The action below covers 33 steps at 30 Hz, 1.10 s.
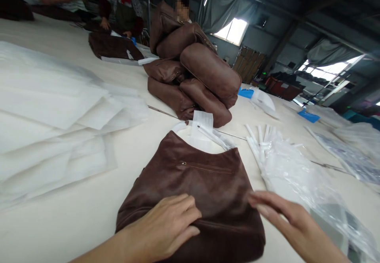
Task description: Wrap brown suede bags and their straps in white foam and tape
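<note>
Brown bag (212, 185) under our left hand (172, 223)

Our left hand rests on the lower front of the bag, fingers loosely bent and grasping nothing. Our right hand (282, 211) is at the bag's right edge, thumb and fingers slightly parted; we cannot tell whether it pinches the material. The bag lies right before us on the pale worktop (133, 164), a zipper (209, 168) across its front above our left hand. Beyond the hands, at the bag's top, we see a white paper tag (202, 121). Left of our left hand spread white sheets (50, 100); just beyond our right hand lies clear plastic wrapping (299, 176). Farther ahead of both hands, brown bags are heaped in a pile (210, 69), and co-workers (124, 15) are beyond our left hand, across the worktop.
</note>
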Available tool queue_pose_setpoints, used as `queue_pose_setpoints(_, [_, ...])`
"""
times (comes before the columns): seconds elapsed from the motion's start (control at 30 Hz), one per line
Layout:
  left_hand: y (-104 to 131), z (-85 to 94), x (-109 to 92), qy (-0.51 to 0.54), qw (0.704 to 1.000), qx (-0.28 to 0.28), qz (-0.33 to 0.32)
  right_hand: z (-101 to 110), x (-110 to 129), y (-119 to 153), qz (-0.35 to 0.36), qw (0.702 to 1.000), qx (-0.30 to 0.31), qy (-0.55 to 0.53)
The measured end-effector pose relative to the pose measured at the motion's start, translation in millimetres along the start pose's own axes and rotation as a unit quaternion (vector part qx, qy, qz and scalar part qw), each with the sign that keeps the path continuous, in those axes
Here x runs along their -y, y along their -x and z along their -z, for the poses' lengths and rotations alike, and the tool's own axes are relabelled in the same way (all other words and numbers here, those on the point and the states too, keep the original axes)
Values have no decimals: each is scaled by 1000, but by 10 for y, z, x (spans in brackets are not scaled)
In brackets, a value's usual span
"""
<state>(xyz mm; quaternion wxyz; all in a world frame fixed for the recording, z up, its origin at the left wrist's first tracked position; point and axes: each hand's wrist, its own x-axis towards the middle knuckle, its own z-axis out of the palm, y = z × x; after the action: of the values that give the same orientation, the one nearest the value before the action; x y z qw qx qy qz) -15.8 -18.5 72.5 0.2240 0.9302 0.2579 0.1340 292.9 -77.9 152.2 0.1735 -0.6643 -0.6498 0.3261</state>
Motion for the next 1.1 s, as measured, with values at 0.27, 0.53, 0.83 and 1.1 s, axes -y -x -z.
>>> queue_pose_setpoints(0.27, [396,168,49,-71,991,-114,4,-416,-164,-2208,46,954,-88,283])
queue_pose_setpoints(0.53, [957,-259,373,88,875,-336,338,-536,-310,-2414,82,948,-50,304])
queue_pose_setpoints(0.83, [474,-304,489,147,837,-436,297,-385,-369,-2084,98,977,63,178])
queue_pose_setpoints(1.1, [511,169,523,-30,946,-248,208,-212,-106,-998,87,994,-7,72])
